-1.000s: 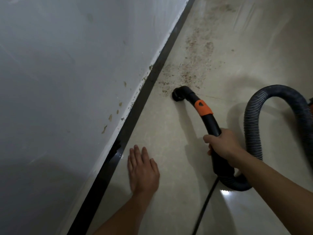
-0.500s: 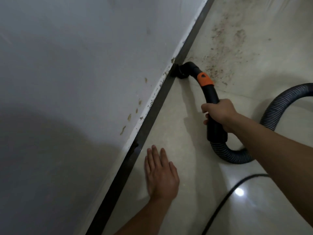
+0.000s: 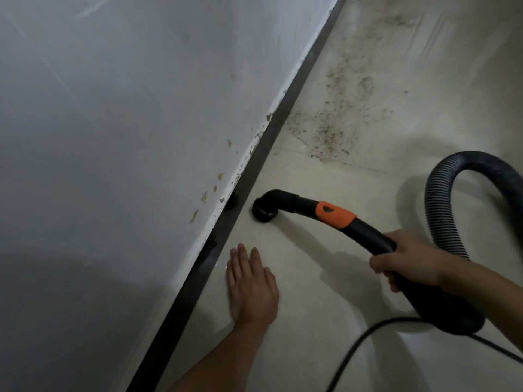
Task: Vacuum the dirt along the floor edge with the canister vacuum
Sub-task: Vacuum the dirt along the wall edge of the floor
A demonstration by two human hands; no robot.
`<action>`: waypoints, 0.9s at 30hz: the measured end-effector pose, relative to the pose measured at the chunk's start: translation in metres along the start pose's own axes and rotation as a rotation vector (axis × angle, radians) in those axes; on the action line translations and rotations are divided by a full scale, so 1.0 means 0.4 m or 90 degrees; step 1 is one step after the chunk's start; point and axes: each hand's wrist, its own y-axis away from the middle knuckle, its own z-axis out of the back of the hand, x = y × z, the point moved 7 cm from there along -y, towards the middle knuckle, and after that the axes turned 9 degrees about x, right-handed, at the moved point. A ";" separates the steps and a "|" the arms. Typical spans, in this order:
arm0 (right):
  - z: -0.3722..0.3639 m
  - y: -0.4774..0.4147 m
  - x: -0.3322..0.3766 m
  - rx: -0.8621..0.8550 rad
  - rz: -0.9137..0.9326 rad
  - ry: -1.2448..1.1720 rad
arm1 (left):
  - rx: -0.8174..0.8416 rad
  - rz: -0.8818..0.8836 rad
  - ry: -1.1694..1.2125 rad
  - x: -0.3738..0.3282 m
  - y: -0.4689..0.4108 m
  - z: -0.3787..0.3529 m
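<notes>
My right hand [image 3: 407, 258] grips the black vacuum handle [image 3: 365, 230], which carries an orange band [image 3: 335, 214]. Its round black nozzle [image 3: 264, 210] rests mouth-down on the pale tile floor, just right of the dark baseboard [image 3: 254, 165]. A patch of brown dirt [image 3: 339, 120] lies scattered farther along the floor edge, beyond the nozzle. The ribbed grey hose [image 3: 441, 210] loops up behind my right hand. My left hand [image 3: 250, 287] lies flat on the floor beside the baseboard, fingers together and pointing forward. The canister itself is out of view.
A grey-white wall [image 3: 127, 137] with chipped brown marks near its bottom fills the left side. A black power cord [image 3: 359, 343] curves across the floor at lower right, under my right forearm.
The nozzle has pulled back from the baseboard near the dirt toward me, closer to my left hand, and the handle now lies flatter. My left hand stays flat on the floor.
</notes>
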 end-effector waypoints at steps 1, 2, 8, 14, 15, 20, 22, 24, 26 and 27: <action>0.014 0.021 -0.015 -0.024 -0.003 0.003 | -0.002 0.000 0.002 0.001 -0.001 0.000; 0.026 0.042 -0.030 -0.053 -0.005 0.004 | -0.005 0.001 0.006 0.002 -0.002 0.000; -0.022 0.143 -0.116 -0.048 -0.023 0.026 | -0.006 -0.005 0.005 0.001 0.010 0.000; -0.019 0.059 -0.031 -0.133 0.005 -0.135 | -0.009 -0.004 0.005 -0.009 0.008 0.002; -0.014 0.026 0.007 -0.145 0.008 -0.191 | -0.008 -0.004 0.007 -0.010 0.008 0.002; 0.076 -0.095 0.250 -0.180 0.100 -0.381 | -0.002 -0.005 0.001 -0.013 0.003 0.002; 0.106 -0.122 0.316 -0.163 0.117 -0.397 | 0.001 -0.004 -0.003 -0.009 0.000 -0.005; 0.104 -0.132 0.327 -0.122 0.101 -0.407 | 0.004 -0.002 -0.006 -0.003 0.001 -0.009; 0.079 -0.118 0.296 -0.092 0.087 -0.395 | 0.002 -0.004 -0.007 -0.002 0.001 -0.006; 0.059 -0.105 0.269 -0.084 0.085 -0.374 | -0.001 -0.005 -0.007 -0.003 0.000 -0.003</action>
